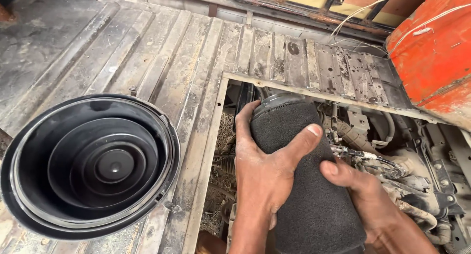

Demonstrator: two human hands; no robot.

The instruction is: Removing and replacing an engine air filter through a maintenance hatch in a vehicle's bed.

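Left hand: the left hand (262, 178) was wrapped around the near side of a dark cylindrical air filter (306, 180), its fingers curled over the far edge and its thumb (304, 141) laid flat across the foam sleeve.
Right hand: the right hand (370, 195) gripped the filter from the other side, thumb pressed on the foam, the remaining fingers hidden behind the cylinder.
Air filter: it lay tilted, its capped end pointing away from the person, held above a rectangular opening (230, 156) in the floor, between both hands.
Floor: a worn, ribbed metal floor panel (162, 53), dusty and scratched, surrounded the opening.
Engine bay: under the opening sat grimy hoses and wiring (392, 170), just beside the right hand.
Housing cover: a round black plastic housing cover (91, 165) rested on the floor, open side up, well apart from the hands on the left.
Bodywork: an orange painted panel (434, 48) stood at the upper right, with thin pale wires (373, 6) trailing beside it.
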